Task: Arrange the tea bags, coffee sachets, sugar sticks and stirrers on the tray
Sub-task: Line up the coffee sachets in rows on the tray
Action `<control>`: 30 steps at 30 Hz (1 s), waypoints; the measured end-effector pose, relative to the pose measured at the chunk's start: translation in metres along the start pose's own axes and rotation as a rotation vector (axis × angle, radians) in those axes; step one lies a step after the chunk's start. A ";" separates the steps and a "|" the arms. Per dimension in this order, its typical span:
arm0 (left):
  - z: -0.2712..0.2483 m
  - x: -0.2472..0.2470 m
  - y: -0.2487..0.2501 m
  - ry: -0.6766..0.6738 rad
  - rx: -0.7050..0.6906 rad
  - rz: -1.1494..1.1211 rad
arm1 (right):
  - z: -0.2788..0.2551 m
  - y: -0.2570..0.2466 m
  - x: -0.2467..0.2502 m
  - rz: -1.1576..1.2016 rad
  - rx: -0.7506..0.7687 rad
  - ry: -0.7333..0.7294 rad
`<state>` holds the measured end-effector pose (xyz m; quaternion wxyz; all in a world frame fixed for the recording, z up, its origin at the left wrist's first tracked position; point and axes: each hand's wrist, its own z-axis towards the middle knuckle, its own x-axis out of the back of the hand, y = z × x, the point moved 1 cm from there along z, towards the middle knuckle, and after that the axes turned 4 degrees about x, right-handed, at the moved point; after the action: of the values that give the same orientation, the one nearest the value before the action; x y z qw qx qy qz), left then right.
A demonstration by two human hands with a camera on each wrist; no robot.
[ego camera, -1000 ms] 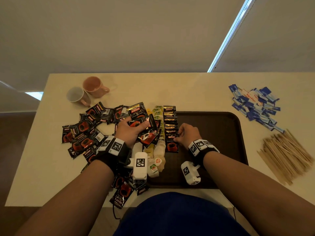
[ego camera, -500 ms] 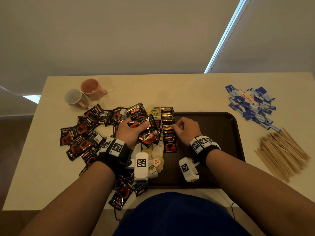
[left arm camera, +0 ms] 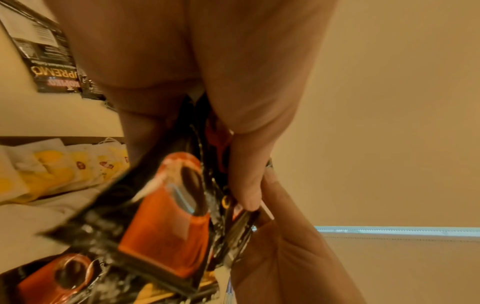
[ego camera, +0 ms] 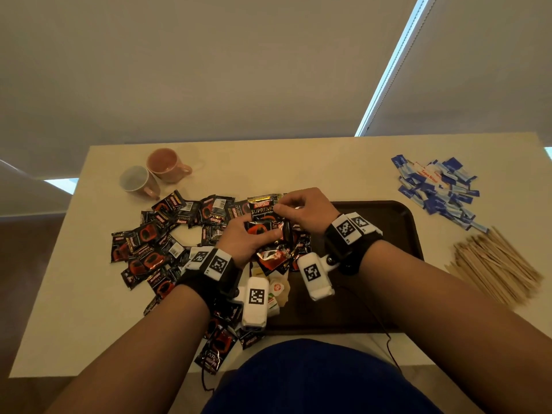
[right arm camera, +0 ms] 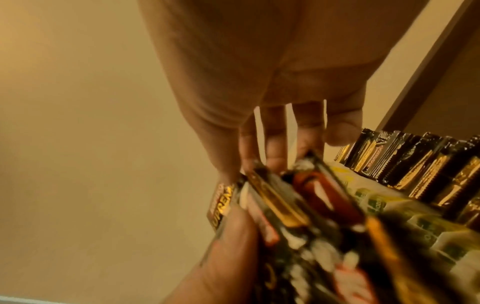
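Cream table point(ego camera: 298, 162), pale blinds point(ego camera: 209, 70), window strip point(ego camera: 388, 67)

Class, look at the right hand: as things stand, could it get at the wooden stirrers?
Probably not at once. The right hand pinches a coffee sachet held with the left hand; once free, nothing blocks the way to the stirrers.

Our right hand point(ego camera: 301, 209) hides the tray's point(ego camera: 400, 222) sachet row point(right arm camera: 420, 164) from the head view, our wrist cameras blur the held sachets point(left arm camera: 166, 226), tea bags point(ego camera: 276, 289) half covered, sugar-stick point(ego camera: 436, 186) print too small to read
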<state>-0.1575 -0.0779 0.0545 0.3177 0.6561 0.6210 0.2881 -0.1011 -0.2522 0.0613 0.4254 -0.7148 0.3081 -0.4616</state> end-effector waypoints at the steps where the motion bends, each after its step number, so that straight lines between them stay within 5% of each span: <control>1: 0.000 0.000 0.000 -0.008 -0.001 0.018 | 0.000 -0.001 0.001 0.013 -0.012 -0.006; 30: 0.006 0.012 -0.010 0.074 0.096 -0.005 | -0.004 0.023 0.011 0.300 -0.176 0.334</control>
<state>-0.1589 -0.0661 0.0428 0.2635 0.6578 0.6471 0.2812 -0.1015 -0.2735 0.0458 0.3686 -0.6090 0.5161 -0.4764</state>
